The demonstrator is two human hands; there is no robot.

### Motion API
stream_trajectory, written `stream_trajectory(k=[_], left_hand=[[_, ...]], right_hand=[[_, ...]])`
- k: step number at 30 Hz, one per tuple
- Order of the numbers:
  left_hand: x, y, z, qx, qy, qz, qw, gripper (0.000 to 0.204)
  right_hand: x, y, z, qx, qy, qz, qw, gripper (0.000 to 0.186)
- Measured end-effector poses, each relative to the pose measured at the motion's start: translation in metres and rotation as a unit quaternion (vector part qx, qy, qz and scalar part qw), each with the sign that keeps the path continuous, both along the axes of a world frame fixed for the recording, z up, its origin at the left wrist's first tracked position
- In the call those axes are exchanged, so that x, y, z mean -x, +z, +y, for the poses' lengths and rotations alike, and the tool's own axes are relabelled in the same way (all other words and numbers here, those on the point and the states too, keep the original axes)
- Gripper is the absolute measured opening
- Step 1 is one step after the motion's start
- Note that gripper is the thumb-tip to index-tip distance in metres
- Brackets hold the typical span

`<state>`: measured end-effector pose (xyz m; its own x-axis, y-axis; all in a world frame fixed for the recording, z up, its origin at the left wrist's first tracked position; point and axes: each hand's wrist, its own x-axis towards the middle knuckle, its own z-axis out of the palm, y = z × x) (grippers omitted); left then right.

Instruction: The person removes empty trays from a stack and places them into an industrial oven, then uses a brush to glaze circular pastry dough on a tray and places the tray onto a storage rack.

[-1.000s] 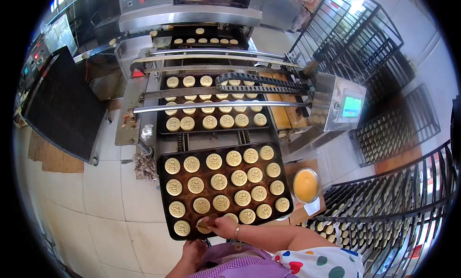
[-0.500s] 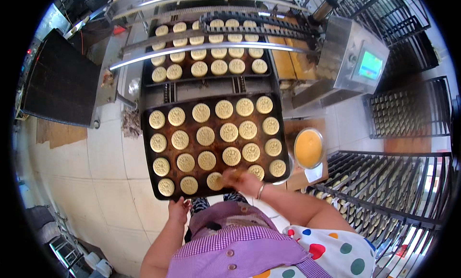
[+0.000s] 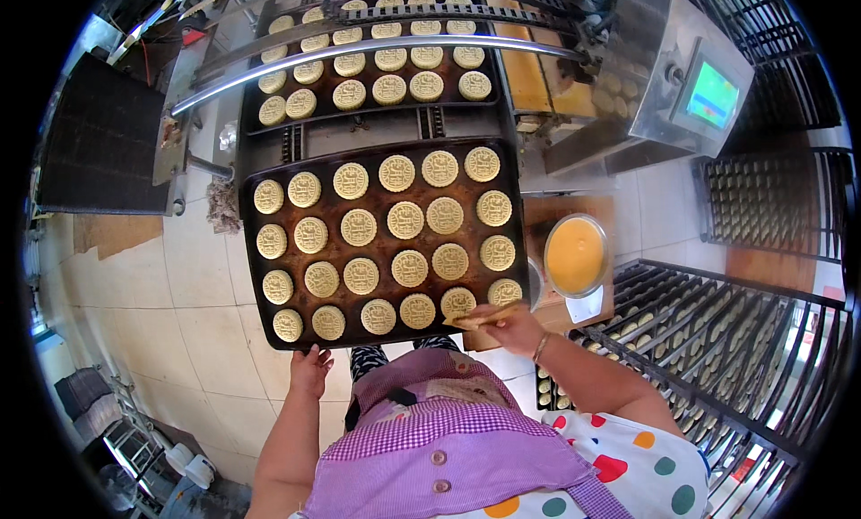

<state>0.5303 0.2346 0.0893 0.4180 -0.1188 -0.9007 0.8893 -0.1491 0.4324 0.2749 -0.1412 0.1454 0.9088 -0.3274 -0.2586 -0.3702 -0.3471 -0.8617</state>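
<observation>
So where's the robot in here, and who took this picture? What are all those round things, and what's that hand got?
There's no robot: a person is working with two bare hands. I'll call each one a grip. The picture comes from a wide camera on the person's head, looking down, so straight edges look bent.

The big dark tray in front has four rows of six round, pale cookies, each stamped with a pattern. The right grip holds what looks like a small flat brush near the tray's front edge. The left grip is by the front left corner; I can't tell if it's holding on.

On the right is a bowl of orange-yellow liquid. Beyond it is a metal machine with a lit screen.
</observation>
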Motion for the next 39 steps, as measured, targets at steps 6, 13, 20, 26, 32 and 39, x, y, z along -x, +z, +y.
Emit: stream_trajectory(k=[6,13,20,26,32,39], left_hand=[[0.0,0.004,-0.006,-0.021,-0.013,-0.014,1.0,0.019],[0.0,-0.001,-0.004,-0.037,-0.003,-0.021,0.999,0.018],[-0.003,-0.007,0.007,-0.023,-0.013,0.012,1.0,0.023],[-0.007,-0.016,0.004,-0.046,-0.002,0.0,0.999,0.033],[-0.011,-0.023,0.021,-0.009,-0.04,0.019,0.999,0.032],[-0.039,-0.025,0.021,-0.185,0.057,-0.1,0.976,0.063]], right_hand=[[-0.096,-0.019,-0.16,0.141,-0.129,0.044,0.981,0.028],[-0.091,-0.017,-0.162,0.121,-0.233,-0.06,0.963,0.031],[0.072,-0.018,0.022,0.052,-0.16,0.12,0.978,0.038],[0.063,0.005,0.012,-0.051,-0.5,-0.1,0.859,0.034],[0.094,-0.065,0.01,-0.301,-0.716,-0.018,0.629,0.03],[0.111,-0.127,0.035,-0.534,-0.602,0.09,0.587,0.046]])
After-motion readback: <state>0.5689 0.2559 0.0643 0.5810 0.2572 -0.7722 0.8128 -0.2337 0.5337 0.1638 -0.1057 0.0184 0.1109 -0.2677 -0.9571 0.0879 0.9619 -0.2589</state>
